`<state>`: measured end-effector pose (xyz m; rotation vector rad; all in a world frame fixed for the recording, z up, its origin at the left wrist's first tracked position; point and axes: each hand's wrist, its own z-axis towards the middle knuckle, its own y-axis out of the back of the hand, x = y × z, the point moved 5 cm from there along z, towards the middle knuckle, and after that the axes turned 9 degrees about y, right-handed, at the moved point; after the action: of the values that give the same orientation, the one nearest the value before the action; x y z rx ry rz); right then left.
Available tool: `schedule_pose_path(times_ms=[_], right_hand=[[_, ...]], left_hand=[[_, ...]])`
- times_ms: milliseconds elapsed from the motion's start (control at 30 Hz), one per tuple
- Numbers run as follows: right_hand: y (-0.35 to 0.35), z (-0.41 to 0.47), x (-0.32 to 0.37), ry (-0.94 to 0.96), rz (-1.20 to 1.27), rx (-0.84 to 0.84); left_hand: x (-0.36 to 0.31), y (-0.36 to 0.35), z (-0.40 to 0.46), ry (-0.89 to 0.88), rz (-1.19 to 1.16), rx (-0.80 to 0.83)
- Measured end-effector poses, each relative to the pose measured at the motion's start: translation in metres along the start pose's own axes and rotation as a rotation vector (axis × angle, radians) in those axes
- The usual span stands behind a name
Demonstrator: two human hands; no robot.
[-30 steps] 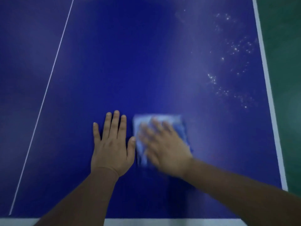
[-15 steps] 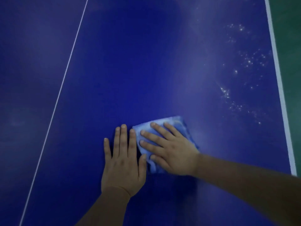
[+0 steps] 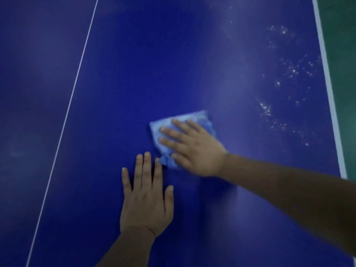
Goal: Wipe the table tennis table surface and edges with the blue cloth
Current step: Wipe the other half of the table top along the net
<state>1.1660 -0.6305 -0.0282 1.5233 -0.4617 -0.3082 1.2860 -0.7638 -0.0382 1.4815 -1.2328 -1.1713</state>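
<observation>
The dark blue table tennis table [image 3: 154,64] fills the view. A folded light blue cloth [image 3: 194,118] lies on it near the middle. My right hand [image 3: 194,147] presses flat on the cloth with straight, spread fingers and covers most of it. My left hand [image 3: 146,197] rests flat on the bare table just below and left of the cloth, fingers straight, fingertips close to the cloth's lower corner.
A thin white centre line [image 3: 77,79] runs diagonally on the left. The white side edge line [image 3: 327,78] runs along the right, with green floor [image 3: 344,45] beyond it. White specks [image 3: 292,70] are scattered on the surface near the right edge.
My right hand has slid the cloth away from me and slightly right, further up the table. My left hand stays flat on the table, now behind the cloth instead of beside it.
</observation>
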Motion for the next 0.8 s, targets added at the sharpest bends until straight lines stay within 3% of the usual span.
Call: schedule_pose_path(times_ms=[67, 133, 200, 233, 333, 400, 567, 700, 733, 800], right_hand=[[0.006, 0.002, -0.062, -0.2, -0.085, -0.085], [0.021, 0.004, -0.121, -0.599, -0.078, -0.158], [0.022, 0.012, -0.129, -0.919, 0.013, -0.148], [0.018, 0.021, -0.112, -0.938, 0.02, -0.145], [0.002, 0.038, -0.016, -0.575, 0.036, -0.108], [-0.002, 0.01, 0.033, -0.459, 0.044, -0.071], [0.001, -0.091, 0.02, -0.604, -0.006, -0.084], [0.002, -0.067, -0.003, -1.053, -0.025, -0.146], [0.002, -0.048, 0.006, -1.066, -0.026, -0.174], [-0.003, -0.009, 0.038, -0.836, 0.006, -0.167]], left_hand=[[0.001, 0.0, 0.0, 0.007, 0.001, 0.001], [0.001, 0.001, 0.0, 0.011, -0.015, 0.013], [0.001, 0.001, 0.0, 0.016, -0.02, 0.02], [0.0, 0.001, -0.001, 0.017, -0.021, 0.019], [0.002, 0.0, -0.001, 0.025, -0.017, -0.002], [0.003, -0.001, -0.001, 0.024, -0.014, -0.012], [0.0, 0.0, -0.001, 0.009, -0.04, -0.021], [0.001, -0.001, 0.0, 0.015, -0.028, -0.014], [0.001, -0.001, -0.001, 0.016, -0.031, -0.01], [0.0, -0.001, -0.001, 0.01, -0.022, -0.015]])
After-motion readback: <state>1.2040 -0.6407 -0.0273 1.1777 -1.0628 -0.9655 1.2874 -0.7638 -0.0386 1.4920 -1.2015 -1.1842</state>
